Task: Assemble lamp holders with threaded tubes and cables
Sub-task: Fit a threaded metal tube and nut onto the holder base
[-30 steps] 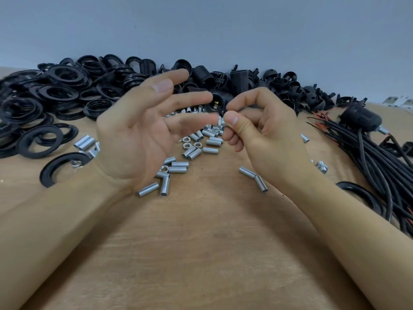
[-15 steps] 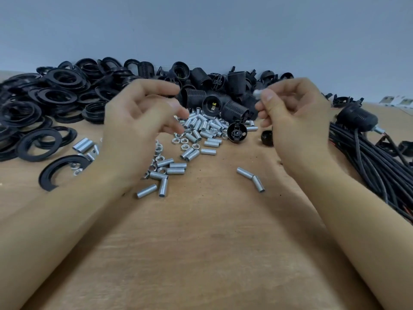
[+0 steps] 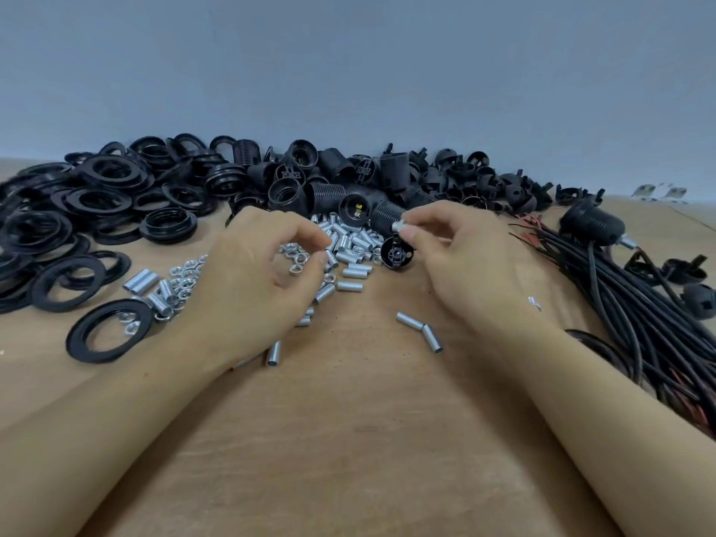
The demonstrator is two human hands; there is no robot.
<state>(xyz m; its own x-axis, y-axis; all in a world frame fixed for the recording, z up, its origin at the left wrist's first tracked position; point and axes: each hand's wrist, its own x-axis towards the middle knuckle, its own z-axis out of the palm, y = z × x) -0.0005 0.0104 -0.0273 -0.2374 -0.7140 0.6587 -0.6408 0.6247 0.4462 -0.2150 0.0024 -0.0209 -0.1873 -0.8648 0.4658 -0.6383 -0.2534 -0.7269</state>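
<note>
Pinching a small threaded tube (image 3: 401,227) mid-frame, the right hand (image 3: 461,261) holds it at thumb and fingertip. Left hand (image 3: 255,281) hovers over the tube pile (image 3: 348,242), fingers curled, gripping nothing visible. Tube looks light, rigid and slick; best held across the threads, mid-length.

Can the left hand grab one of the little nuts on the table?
Probably yes. The left hand hangs right over the nuts, thumb and finger curled just above them, with nothing between. The right hand is busy pinching a metal tube.

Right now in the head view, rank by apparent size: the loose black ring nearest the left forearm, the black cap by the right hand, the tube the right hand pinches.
1. Black ring
2. Black cap
3. Threaded tube, pinched by the right hand
Ring lies nearer the camera, but the gap is plain.
</note>
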